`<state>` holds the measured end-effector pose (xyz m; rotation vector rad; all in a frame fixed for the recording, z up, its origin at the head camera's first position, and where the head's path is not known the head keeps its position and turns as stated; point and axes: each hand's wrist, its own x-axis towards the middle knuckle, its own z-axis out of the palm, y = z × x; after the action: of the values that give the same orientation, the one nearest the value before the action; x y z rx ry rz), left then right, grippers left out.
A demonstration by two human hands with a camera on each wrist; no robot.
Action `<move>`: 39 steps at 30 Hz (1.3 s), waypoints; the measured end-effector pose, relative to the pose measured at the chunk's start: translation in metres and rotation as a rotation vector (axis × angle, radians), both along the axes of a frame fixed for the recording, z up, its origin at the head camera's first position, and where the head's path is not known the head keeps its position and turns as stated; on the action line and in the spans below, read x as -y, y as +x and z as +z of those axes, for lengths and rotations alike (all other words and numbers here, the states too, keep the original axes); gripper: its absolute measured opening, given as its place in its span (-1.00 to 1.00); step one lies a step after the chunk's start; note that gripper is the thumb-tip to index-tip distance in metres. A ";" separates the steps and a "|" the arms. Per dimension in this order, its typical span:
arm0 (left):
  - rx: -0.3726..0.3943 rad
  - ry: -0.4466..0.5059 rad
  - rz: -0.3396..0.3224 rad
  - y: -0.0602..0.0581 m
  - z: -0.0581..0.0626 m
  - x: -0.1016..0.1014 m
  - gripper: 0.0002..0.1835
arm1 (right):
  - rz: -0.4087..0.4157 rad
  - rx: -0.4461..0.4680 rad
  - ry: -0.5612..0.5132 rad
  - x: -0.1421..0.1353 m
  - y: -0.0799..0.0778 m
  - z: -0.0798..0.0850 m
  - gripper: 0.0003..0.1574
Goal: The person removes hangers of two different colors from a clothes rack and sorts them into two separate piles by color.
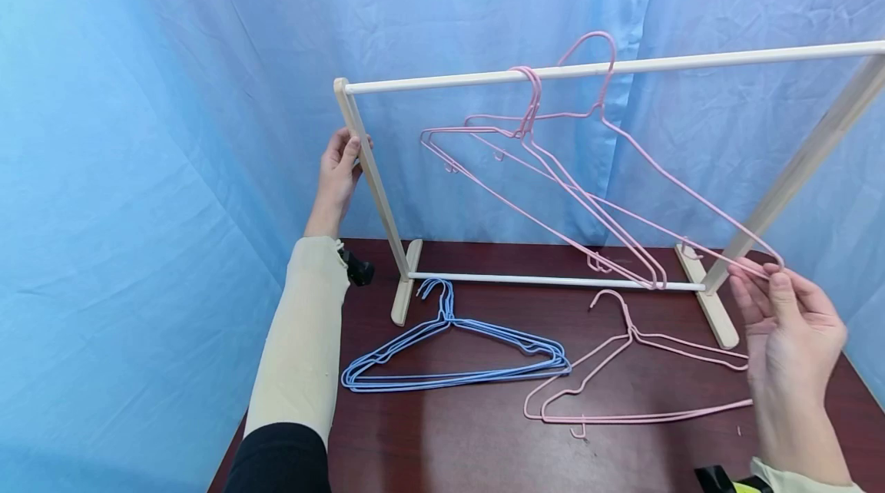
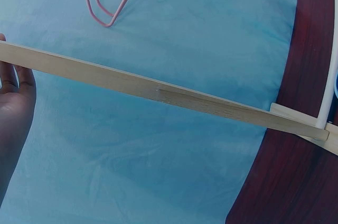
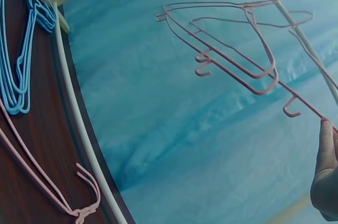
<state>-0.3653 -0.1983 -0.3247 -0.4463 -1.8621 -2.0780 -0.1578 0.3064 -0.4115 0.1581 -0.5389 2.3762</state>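
Observation:
My left hand [image 1: 339,170] grips the left wooden post [image 1: 379,190] of a hanger rack, thumb in front and fingers behind. On the right, my right hand [image 1: 795,332] pinches the lower right corner of a pink wire hanger [image 1: 600,104]. This hanger slants up to the left, its hook arching above the white top rail [image 1: 726,59] and overlapping it in the head view. Just left of it, two pink hangers [image 1: 531,120] hang together from the rail. In the right wrist view, the fingertips [image 3: 326,123] meet the end of the held hanger's wire.
A stack of blue hangers [image 1: 449,320] lies on the dark wooden table [image 1: 477,447] in front of the rack. To its right lie pink hangers [image 1: 629,332], slightly overlapping the blue ones. The lower white rail [image 1: 553,279] joins the rack's feet. Blue curtain [image 1: 173,170] surrounds the table.

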 end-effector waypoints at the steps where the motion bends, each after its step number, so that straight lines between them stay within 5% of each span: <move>1: 0.003 0.003 -0.001 0.000 0.000 0.000 -0.82 | -0.015 -0.004 0.006 -0.002 0.001 0.000 -0.72; 30: 0.002 0.014 -0.003 -0.002 -0.001 0.002 -0.63 | -0.011 -0.072 -0.098 -0.057 0.025 -0.033 -0.80; 39: 0.004 0.003 -0.005 -0.003 0.000 0.002 -0.69 | 0.005 -0.021 -0.037 -0.071 0.031 -0.048 -0.79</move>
<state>-0.3682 -0.2007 -0.3251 -0.4468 -1.8617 -2.0869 -0.1271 0.3779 -0.4600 0.1681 -0.4853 2.3850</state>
